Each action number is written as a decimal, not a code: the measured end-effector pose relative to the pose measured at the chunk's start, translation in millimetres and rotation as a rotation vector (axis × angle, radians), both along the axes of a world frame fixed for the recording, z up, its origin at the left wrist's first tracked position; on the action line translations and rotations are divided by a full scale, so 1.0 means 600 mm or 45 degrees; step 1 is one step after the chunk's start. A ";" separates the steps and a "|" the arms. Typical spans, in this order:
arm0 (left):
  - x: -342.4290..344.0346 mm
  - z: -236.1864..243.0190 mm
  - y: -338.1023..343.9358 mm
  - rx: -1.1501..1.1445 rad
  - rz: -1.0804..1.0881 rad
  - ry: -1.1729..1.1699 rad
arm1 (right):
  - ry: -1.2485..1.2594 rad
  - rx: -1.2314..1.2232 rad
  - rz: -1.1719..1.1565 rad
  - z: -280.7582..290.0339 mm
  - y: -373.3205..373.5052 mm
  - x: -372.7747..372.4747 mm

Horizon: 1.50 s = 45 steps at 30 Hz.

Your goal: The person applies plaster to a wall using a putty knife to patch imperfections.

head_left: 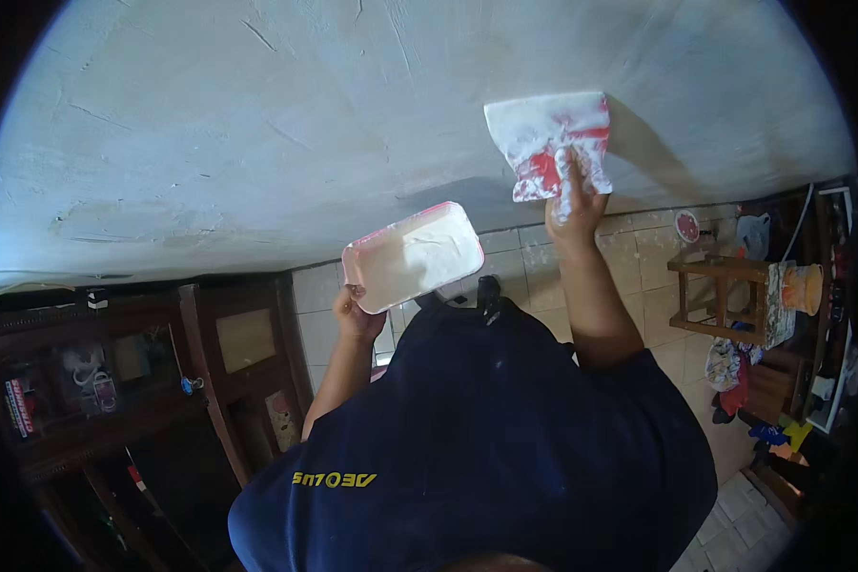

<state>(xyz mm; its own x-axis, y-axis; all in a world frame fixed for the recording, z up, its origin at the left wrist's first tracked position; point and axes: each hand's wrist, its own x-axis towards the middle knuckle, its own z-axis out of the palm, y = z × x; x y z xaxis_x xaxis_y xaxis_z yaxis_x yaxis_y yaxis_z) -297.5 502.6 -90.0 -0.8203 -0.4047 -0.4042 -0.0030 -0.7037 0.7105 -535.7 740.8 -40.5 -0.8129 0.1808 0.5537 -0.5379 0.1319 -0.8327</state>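
My right hand (578,205) is closed on a wide red putty spreader (549,143), its face smeared with white paste and its broad edge at the wall. White paste also coats the thumb. Lower and to the left, my left hand (360,319) grips the near left corner of a shallow pinkish-red tray (364,262). Smooth white paste (434,246) fills much of that tray, which is tilted. Behind both stands the pale wall (257,143), streaked with ridges and scratches. The left fingers under the tray are mostly hidden.
A dark wooden cabinet (205,357) with glass panes stands along the left. At right, a wooden stool (720,296) lies near an orange container (803,289) and piled cloths (729,372). Pale tiles (629,262) cover the floor below the wall.
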 end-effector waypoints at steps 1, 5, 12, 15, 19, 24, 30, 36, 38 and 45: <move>0.001 0.004 0.005 0.012 0.027 -0.014 | -0.097 -0.020 0.043 -0.037 0.001 0.006; 0.006 0.004 0.002 0.006 0.031 -0.052 | -0.630 -0.626 0.230 -0.168 0.012 0.016; 0.004 0.011 0.006 -0.012 0.015 -0.048 | -1.025 -0.673 0.145 -0.327 0.047 0.017; 0.011 0.003 0.001 0.000 0.027 -0.028 | -0.983 -0.378 0.111 -0.251 0.043 -0.004; 0.001 0.015 0.013 -0.021 0.087 -0.019 | -1.021 -0.785 0.274 -0.087 0.031 -0.007; 0.001 0.004 0.008 0.007 0.061 -0.006 | -0.852 -0.970 0.477 0.066 0.044 0.004; -0.004 0.013 0.014 0.050 0.047 0.017 | -0.425 -1.099 0.585 0.124 0.035 0.009; -0.005 0.006 0.009 0.024 0.037 0.069 | -0.591 -0.898 0.339 -0.063 0.018 -0.006; 0.001 0.000 0.003 0.074 0.017 0.103 | -0.580 -0.896 0.355 -0.103 0.025 0.003; -0.002 0.004 -0.002 0.006 0.012 0.085 | -0.802 -0.762 0.435 -0.108 0.060 0.042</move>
<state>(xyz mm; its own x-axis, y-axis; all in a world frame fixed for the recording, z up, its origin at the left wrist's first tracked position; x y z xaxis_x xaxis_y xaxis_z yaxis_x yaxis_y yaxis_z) -299.0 501.2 -87.6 -0.8416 -0.4105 -0.3509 0.0506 -0.7068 0.7056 -510.2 777.0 -105.2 -0.9933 -0.0106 -0.1154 0.1055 -0.4952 -0.8624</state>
